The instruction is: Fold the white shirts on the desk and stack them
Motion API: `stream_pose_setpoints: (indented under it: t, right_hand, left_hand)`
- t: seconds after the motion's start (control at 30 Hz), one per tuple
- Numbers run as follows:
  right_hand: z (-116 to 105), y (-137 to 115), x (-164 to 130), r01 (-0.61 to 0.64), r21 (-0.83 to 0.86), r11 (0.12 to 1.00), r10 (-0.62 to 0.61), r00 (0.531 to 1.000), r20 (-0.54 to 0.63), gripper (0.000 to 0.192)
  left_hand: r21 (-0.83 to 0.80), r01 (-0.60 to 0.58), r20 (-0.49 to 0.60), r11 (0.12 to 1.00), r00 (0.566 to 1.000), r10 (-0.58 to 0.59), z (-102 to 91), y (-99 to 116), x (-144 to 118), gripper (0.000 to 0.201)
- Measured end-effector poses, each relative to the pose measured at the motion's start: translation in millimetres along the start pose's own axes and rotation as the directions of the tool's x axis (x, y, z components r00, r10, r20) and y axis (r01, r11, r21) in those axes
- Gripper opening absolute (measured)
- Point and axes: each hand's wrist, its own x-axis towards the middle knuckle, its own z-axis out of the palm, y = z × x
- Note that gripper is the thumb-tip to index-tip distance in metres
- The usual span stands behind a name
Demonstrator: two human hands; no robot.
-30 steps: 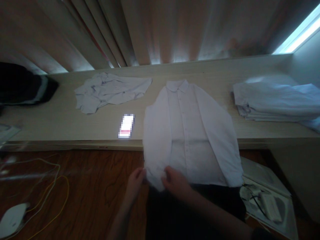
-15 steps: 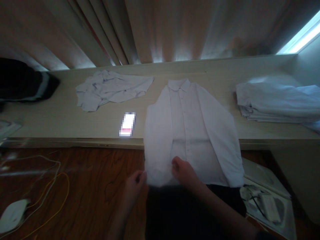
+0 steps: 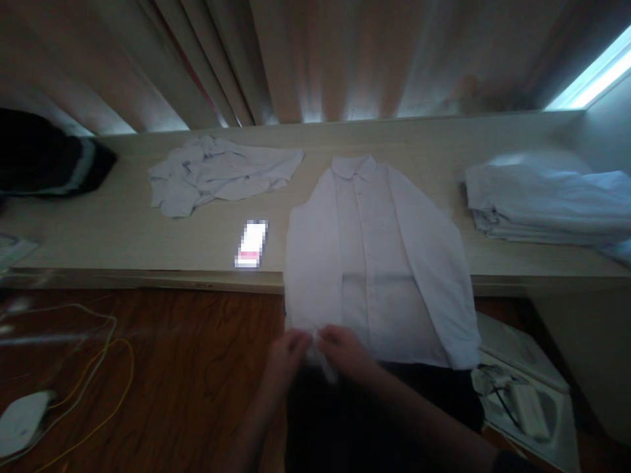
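Both the left hand (image 3: 286, 355) and right hand (image 3: 345, 351) pinch the near left sleeve end of the shirt (image 3: 374, 263), close together.

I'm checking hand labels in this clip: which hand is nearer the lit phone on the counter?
Left. The left hand sits just below and right of the phone; the right hand is farther right, on the white shirt's hem.

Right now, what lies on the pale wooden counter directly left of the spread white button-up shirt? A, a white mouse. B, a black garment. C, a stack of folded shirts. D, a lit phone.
D: the lit phone lies just left of the white button-up shirt on the counter.
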Motion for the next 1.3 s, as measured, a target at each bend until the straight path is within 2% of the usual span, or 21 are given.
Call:
stream_pose_setpoints:
  t: [0.2, 0.33, 0.47, 0.6, 0.7, 0.8, 0.97, 1.1, 1.3]
  right_hand:
    - [-2.8, 6.2, 4.2, -0.075, 0.168, 0.983, 0.066, 0.996, 0.059, 0.015]
    - [-4.2, 10.4, 5.4, -0.09, 0.201, 0.975, 0.079, 0.995, 0.062, 0.014]
    - [-4.7, 10.4, 5.5, -0.089, 0.165, 0.982, 0.083, 0.996, 0.038, 0.015]
    - [-4.0, 9.7, 3.9, -0.028, 0.112, 0.993, 0.027, 1.0, 0.016, 0.019]
    - [-3.2, 9.2, 3.2, 0.015, 0.088, 0.996, -0.014, 1.0, -0.012, 0.018]
    - [-3.4, 9.3, 3.7, 0.004, 0.079, 0.997, -0.004, 1.0, -0.001, 0.017]
    - [-5.1, 10.0, 4.3, 0.007, 0.078, 0.997, -0.01, 0.999, 0.035, 0.015]
    - [-6.4, 7.8, 2.8, -0.009, 0.067, 0.998, 0.006, 0.999, 0.05, 0.012]
    - [-9.7, 8.1, 3.2, 0.06, -0.031, 0.998, -0.058, 0.997, 0.057, 0.012]
  left_hand:
    - [-0.165, -0.064, 0.076, 0.984, 0.994, 0.078, 1.0, -5.2, -6.2, 0.035]
    - [-0.251, -0.037, 0.099, 0.967, 0.993, 0.064, 4.9, -6.6, -9.2, 0.03]
    - [-0.157, -0.036, 0.06, 0.987, 0.997, 0.045, 4.1, -0.8, -10.2, 0.023]
    - [-0.046, -0.017, 0.042, 0.999, 0.999, 0.019, -0.7, 8.4, -11.2, 0.025]
    - [0.008, -0.05, 0.03, 0.999, 0.998, 0.05, -2.3, 12.3, -12.3, 0.025]
    - [0.011, -0.096, 0.008, 0.995, 0.995, 0.096, -1.6, 13.4, -13.8, 0.024]
    - [0.007, -0.042, -0.013, 0.999, 0.999, 0.042, -0.4, 15.1, -16.5, 0.021]
    - [0.0, -0.058, 0.002, 0.998, 0.998, 0.058, 0.9, 11.8, -15.4, 0.022]
    - [-0.033, -0.053, 0.045, 0.998, 0.997, 0.054, 5.0, 1.1, -10.8, 0.039]
